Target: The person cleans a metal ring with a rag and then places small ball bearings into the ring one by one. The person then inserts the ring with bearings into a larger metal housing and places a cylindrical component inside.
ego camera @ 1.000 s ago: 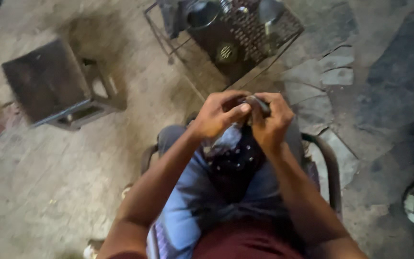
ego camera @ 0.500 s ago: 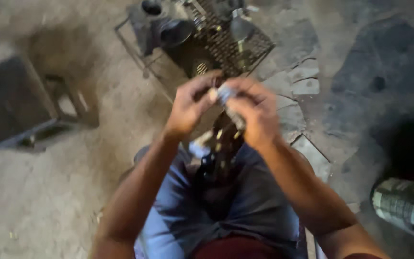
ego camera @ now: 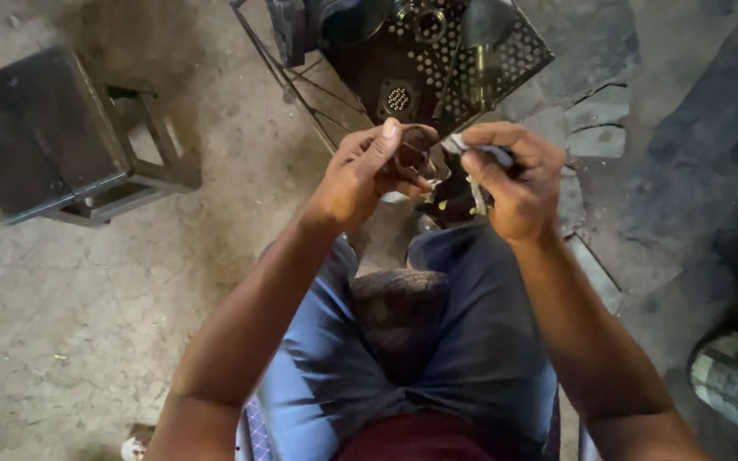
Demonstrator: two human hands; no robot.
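seated person, blue trousers [ego camera: 471,341] nearest the camera. above the knees, the left hand [ego camera: 360,175] pinches a small dark ring-shaped part [ego camera: 412,154], its opening facing up toward the camera, while the right hand [ego camera: 514,179] is clenched on a grey strip [ego camera: 480,152], long axis running left-right toward the ring. beyond, a black perforated metal rack [ego camera: 506,60] and a dark stool [ego camera: 36,128] stand on the concrete floor [ego camera: 87,324].

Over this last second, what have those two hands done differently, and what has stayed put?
The hands, pressed together before, have parted: the left hand now holds a small dark ring-like part, the right hand a rag. Both still grip. The stool and perforated rack look unmoved.
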